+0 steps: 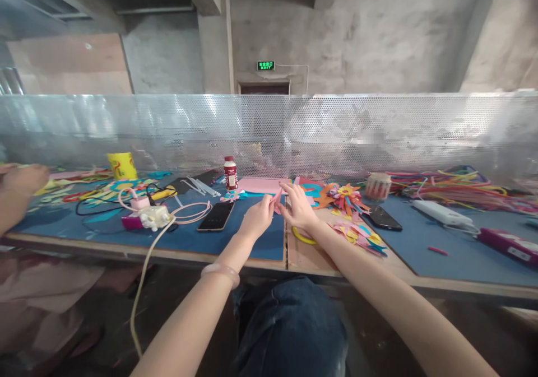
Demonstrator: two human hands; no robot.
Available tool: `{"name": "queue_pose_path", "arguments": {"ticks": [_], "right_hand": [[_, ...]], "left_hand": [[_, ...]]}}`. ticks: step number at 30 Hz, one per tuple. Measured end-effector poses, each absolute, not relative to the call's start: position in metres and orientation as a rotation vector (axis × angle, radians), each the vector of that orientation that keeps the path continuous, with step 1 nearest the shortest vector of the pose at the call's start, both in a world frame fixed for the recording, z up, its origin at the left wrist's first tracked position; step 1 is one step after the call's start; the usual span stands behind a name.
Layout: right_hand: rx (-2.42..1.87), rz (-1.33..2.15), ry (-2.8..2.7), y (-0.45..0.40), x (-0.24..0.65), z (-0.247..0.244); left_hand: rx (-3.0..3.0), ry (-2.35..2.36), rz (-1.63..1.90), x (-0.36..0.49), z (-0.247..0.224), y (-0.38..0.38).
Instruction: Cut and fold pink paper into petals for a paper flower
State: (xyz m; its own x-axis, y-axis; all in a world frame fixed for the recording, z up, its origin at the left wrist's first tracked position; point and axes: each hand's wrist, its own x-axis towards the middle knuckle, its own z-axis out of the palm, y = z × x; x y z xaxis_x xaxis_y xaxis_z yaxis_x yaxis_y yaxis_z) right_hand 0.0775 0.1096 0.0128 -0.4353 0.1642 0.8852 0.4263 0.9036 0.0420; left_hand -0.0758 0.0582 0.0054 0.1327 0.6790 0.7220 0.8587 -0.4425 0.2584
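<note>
- We hold a small pink piece (278,196) above the table (269,237), between our two hands, at the fingertips.
- Our left hand (258,218) pinches the piece; it lies just past the ends of the thumb and forefinger.
- Our right hand (299,208) is at the piece's other side, fingers partly extended, thumb below; we cannot tell whether it grips or only touches.
- Just beyond our hands lies a pink sheet (258,185), with a red-capped bottle (231,174) near its left end.
- Left of our left hand, a dark phone (216,217) lies flat, well apart from the piece.
- Under our right wrist, a yellow curved object (303,237) is partly hidden.
- Right of our right hand sits a multicoloured paper flower (346,196).
</note>
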Motion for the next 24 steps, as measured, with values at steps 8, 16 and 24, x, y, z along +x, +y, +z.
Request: {"name": "queue_pose_path", "arguments": {"ticks": [8, 16, 24], "right_hand": [[-0.638, -0.267, -1.838, 0.12, 0.076, 0.01], [-0.744, 0.003, -1.849, 0.128, 0.068, 0.002], [-0.745, 0.005, -1.966, 0.122, 0.065, 0.0]], "left_hand": [[-1.966, -1.476, -1.929, -0.083, 0.012, 0.059], [-0.808, -0.915, -3.004, -0.079, 0.032, 0.004], [-1.556, -0.951, -3.178, -0.069, -0.03, -0.152]]}}
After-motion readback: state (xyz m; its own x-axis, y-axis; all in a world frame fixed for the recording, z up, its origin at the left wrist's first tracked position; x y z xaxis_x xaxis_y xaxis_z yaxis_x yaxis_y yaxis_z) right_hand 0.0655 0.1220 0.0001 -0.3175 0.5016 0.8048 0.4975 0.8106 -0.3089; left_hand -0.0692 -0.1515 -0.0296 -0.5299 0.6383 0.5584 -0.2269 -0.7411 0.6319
